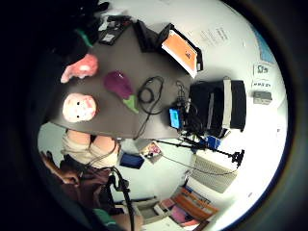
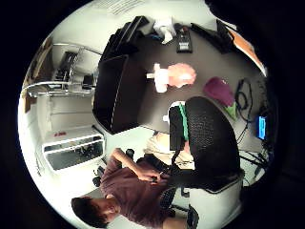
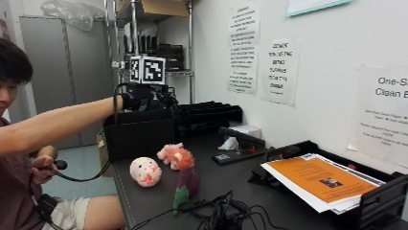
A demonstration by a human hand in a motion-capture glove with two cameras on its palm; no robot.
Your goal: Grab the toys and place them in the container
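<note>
A black table [image 3: 255, 179] is seen; a pink-and-white pig toy [image 3: 145, 171]; a pink plush [image 3: 175, 156]; a purple eggplant toy [image 3: 187, 181] with green leaves; a black container [image 3: 140, 134]; an orange-covered booklet [image 3: 319, 178].

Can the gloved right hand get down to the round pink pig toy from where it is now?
Probably yes. The right hand is raised above the black container, and the pig toy sits uncovered on the table with nothing over it.

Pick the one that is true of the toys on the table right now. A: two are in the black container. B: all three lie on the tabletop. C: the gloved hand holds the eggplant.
B: the round pig toy, pink plush and eggplant all lie on the table.
</note>
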